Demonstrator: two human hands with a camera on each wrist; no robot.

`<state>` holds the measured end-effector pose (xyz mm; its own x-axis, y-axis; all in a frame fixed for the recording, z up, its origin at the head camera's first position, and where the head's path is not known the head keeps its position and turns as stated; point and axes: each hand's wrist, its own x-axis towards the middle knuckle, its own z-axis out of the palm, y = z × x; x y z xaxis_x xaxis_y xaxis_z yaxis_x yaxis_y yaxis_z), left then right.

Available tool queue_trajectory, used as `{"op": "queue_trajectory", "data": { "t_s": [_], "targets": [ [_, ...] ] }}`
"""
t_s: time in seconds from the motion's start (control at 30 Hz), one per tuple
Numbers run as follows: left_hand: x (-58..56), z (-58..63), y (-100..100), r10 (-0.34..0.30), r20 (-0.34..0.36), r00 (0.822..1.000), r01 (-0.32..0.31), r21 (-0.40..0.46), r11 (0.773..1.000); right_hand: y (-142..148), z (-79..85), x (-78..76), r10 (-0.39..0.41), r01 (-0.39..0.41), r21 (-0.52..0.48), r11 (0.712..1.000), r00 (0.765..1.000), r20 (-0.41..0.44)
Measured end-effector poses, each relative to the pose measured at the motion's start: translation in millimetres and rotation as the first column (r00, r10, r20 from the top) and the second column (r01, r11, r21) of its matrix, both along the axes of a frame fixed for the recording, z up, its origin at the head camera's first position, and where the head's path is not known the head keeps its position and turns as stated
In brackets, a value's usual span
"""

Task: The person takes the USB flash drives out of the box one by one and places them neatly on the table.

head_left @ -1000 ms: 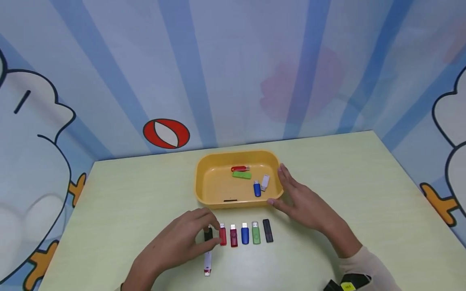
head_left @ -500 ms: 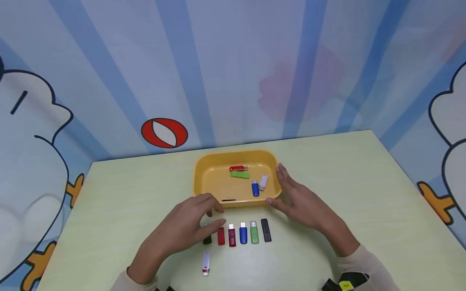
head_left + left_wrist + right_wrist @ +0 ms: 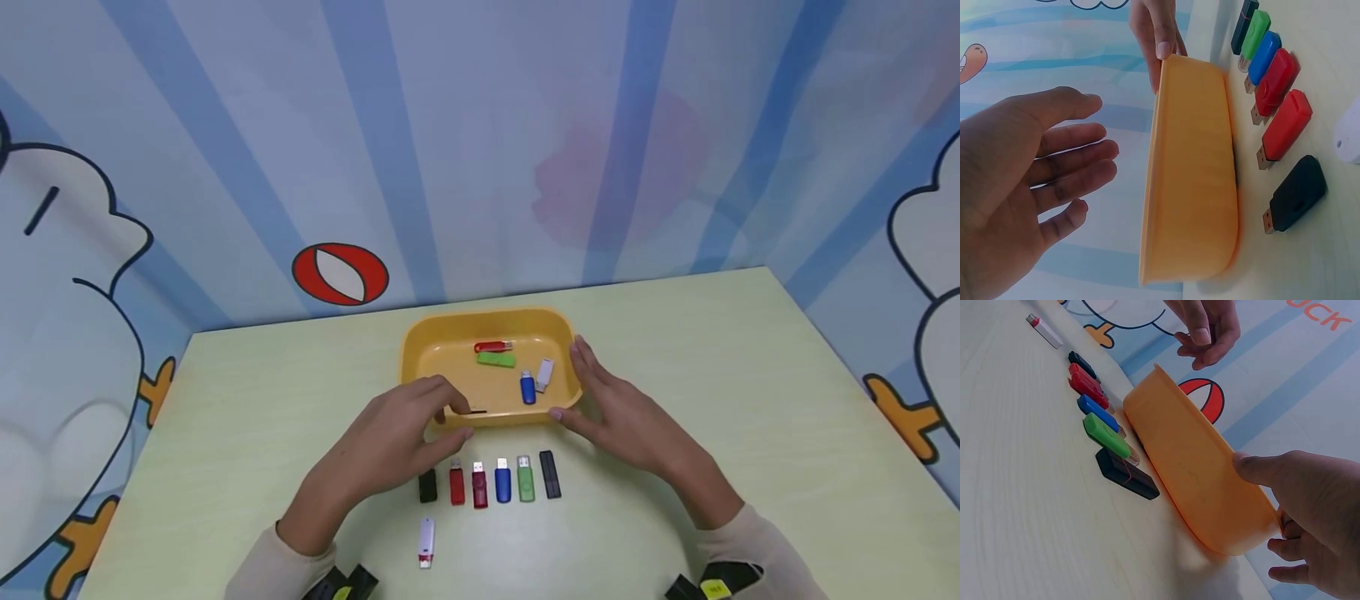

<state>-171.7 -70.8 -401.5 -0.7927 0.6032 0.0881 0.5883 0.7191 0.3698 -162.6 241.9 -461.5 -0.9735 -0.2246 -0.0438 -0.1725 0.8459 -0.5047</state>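
Observation:
My left hand (image 3: 405, 437) hovers over the near left rim of the yellow tray (image 3: 420, 333), fingers loosely bent with nothing in them. In the left wrist view its fingers are spread apart. My right hand (image 3: 626, 417) holds the tray's near right corner, thumb on the front rim and fingers at the right side. Inside the tray are a red USB stick (image 3: 492, 347), a green stick (image 3: 496, 360), a blue stick (image 3: 528, 388) and a white stick (image 3: 545, 375). Below my left hand, a black USB stick (image 3: 427, 486) lies at the left end of a row.
Along the row follow a red stick (image 3: 457, 486), a dark red stick (image 3: 480, 489), a blue stick (image 3: 503, 483), a green stick (image 3: 526, 482) and a black stick (image 3: 551, 475). A white stick (image 3: 426, 537) lies nearer. Printed walls (image 3: 487, 150) bound the table (image 3: 262, 417).
My left hand has moved from around the row's leftmost black USB stick forward to the tray's near rim, leaving the stick on the table. My right hand stays at the tray's corner.

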Motion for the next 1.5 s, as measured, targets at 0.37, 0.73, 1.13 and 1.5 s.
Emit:
{"op": "queue_trajectory", "data": {
  "t_s": [0.37, 0.73, 1.13, 1.5],
  "targets": [
    [-12.3, 5.6, 10, -0.010, -0.027, 1.000, 0.010, -0.007, 1.000, 0, -1.7, 1.0, 0.008, -0.008, -0.001, 1.000, 1.000, -0.012],
    [-29.1, 6.6, 22, -0.037, -0.030, 0.999, 0.036, -0.030, 0.999, 0, -1.5, 1.3, 0.006, -0.006, 0.008, 1.000, 1.000, -0.018],
    [-39.8, 7.9, 31, -0.041, -0.009, 0.999, 0.041, -0.056, 0.998, 1, -0.7, 1.6, 0.010, -0.010, 0.005, 1.000, 1.000, -0.016],
    [-51.5, 9.3, 47, -0.095, -0.006, 0.995, 0.094, -0.100, 0.991, 0, -0.5, 0.7, 0.018, -0.018, -0.001, 1.000, 1.000, -0.022]
  ]
}}
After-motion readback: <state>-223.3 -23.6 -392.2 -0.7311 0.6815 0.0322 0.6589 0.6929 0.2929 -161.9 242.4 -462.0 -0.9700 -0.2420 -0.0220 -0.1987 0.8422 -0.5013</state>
